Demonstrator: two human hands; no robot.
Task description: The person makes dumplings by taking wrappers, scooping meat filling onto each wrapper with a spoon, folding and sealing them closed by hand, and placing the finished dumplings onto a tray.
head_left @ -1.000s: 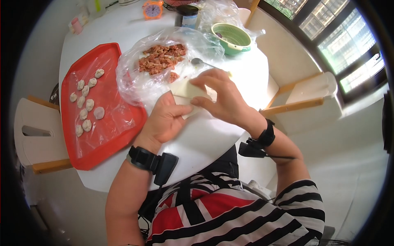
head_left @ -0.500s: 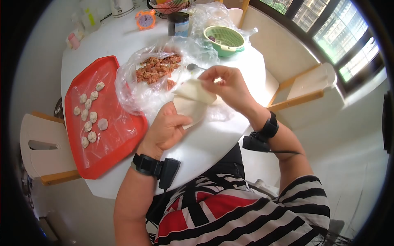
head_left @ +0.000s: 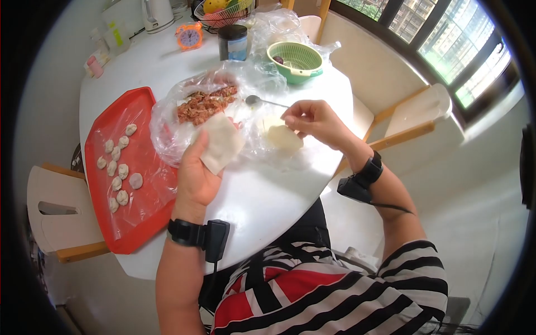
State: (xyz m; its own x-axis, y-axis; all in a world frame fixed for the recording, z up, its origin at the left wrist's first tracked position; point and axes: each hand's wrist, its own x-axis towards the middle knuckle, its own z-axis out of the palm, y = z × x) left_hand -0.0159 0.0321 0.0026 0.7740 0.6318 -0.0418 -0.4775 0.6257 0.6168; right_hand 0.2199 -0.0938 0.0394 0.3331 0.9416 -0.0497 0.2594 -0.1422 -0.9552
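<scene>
A square wonton wrapper lies across the fingers of my left hand, with my thumb pressed on its near edge. My right hand has its fingers pinched at the upper edge of other pale wrappers, low over the plastic by the table. How many wrappers are there, I cannot tell. Beyond my left hand, minced meat filling sits in an open clear plastic bag. A metal spoon rests beside the filling, its handle running toward my right hand.
On the left, a red tray lined with plastic holds several folded wontons. At the back stand a green colander, a dark-lidded jar, an orange clock, a fruit basket and a white kettle.
My hands have moved apart. The left has carried one wrapper left toward the filling; the right has lowered the other wrappers to the right. The view has shifted slightly.
</scene>
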